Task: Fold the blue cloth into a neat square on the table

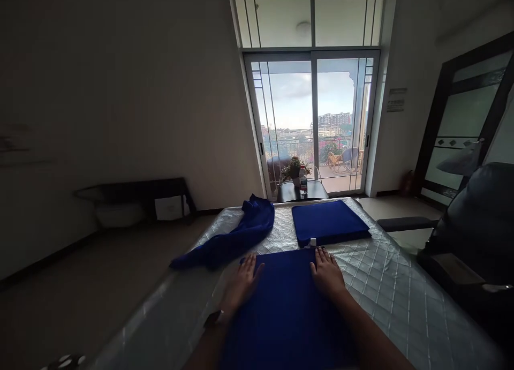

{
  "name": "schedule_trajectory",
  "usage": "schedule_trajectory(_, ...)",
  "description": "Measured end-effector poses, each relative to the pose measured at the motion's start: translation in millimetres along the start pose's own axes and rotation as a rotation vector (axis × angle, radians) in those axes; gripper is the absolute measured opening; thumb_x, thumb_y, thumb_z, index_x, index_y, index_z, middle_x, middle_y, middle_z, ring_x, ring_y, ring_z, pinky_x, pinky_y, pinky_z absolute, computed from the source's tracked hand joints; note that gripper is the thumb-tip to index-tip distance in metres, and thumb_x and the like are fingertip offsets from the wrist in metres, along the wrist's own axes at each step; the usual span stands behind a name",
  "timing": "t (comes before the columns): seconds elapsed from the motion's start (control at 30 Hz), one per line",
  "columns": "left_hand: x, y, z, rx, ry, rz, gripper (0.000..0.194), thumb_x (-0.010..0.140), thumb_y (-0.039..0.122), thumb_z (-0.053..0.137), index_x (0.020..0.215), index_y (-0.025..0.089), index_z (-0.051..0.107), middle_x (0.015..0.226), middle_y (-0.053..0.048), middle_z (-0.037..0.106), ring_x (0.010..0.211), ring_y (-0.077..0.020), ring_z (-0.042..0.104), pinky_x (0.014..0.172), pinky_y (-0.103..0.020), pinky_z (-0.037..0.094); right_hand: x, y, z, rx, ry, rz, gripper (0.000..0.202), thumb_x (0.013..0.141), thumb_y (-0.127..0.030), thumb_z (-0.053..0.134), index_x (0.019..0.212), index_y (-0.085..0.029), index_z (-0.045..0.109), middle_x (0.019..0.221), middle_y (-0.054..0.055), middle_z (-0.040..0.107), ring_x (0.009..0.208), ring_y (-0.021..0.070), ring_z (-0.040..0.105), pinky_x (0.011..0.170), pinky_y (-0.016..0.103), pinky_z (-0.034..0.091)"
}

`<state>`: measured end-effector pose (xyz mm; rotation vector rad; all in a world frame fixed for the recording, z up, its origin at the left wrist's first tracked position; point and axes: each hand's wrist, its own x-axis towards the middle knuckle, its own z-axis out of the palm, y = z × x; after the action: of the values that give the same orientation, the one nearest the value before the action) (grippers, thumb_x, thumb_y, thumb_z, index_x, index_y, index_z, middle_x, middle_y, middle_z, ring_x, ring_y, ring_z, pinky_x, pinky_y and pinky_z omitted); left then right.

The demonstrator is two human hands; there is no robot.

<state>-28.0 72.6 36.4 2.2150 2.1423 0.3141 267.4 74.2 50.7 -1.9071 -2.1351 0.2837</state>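
Observation:
A flat blue cloth (pixel 285 311) lies in front of me on the silver quilted mattress (pixel 385 273). My left hand (pixel 244 279) rests on its far left corner with the fingers stretched out; a dark watch is on that wrist. On the far right corner my right hand (pixel 327 271) lies flat, fingers straight. Just beyond, a blue folded cloth (pixel 329 220) shows a small white tag (pixel 313 242) at its near edge. A crumpled blue cloth (pixel 244 233) is spread to the left.
Past the mattress's far end, a small dark table (pixel 287 192) holds a water bottle (pixel 303 181) and a potted plant (pixel 294 168). A glass sliding door (pixel 287 102) stands behind. A black chair (pixel 477 214) is at the right; a dark low rack (pixel 132 198) stands by the left wall.

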Motion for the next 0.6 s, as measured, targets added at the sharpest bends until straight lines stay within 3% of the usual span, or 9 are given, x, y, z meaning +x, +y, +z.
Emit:
schedule_trajectory(0.07,-1.0,-25.3,-4.8,-0.002,0.022,-0.059,0.073,0.102,0.055,0.017,0.153,0.005,0.035,0.162,-0.019,0.033,0.151,-0.0289,0.030,0.123,-0.048,0.028,-0.1,-0.2,0.0,0.000,-0.003,0.007,0.071,0.099,-0.047,0.017,0.159,-0.010,0.021,0.169,0.007,0.018,0.156,0.0196,0.013,0.127,0.038,0.008)
schedule_trajectory(0.17,-0.6,-41.3,-3.6,-0.012,0.040,-0.084,0.073,0.102,0.054,0.019,0.152,0.003,0.037,0.161,-0.020,0.035,0.151,-0.0283,0.032,0.124,-0.046,0.026,0.9,0.0,1.6,-0.009,-0.003,0.007,0.071,0.099,-0.047,0.017,0.160,-0.011,0.020,0.169,0.007,0.019,0.156,0.0192,0.013,0.126,0.037,0.008)
schedule_trajectory(0.4,4.0,-45.2,11.5,-0.022,0.157,-0.039,0.067,0.101,0.048,0.026,0.148,0.004,0.045,0.157,-0.021,0.044,0.147,-0.0298,0.039,0.122,-0.048,0.030,4.5,1.2,6.2,-0.055,-0.005,0.007,0.070,0.099,-0.046,0.018,0.159,-0.011,0.021,0.169,0.007,0.019,0.156,0.0186,0.013,0.126,0.037,0.007)
schedule_trajectory(0.6,3.8,-46.4,14.4,0.012,0.197,-0.026,0.063,0.102,0.045,0.029,0.148,0.006,0.045,0.156,-0.018,0.047,0.146,-0.0281,0.042,0.122,-0.046,0.030,6.0,1.6,6.4,-0.073,-0.022,0.008,0.070,0.100,-0.048,0.017,0.160,-0.011,0.020,0.169,0.007,0.019,0.156,0.0177,0.012,0.126,0.037,0.008)
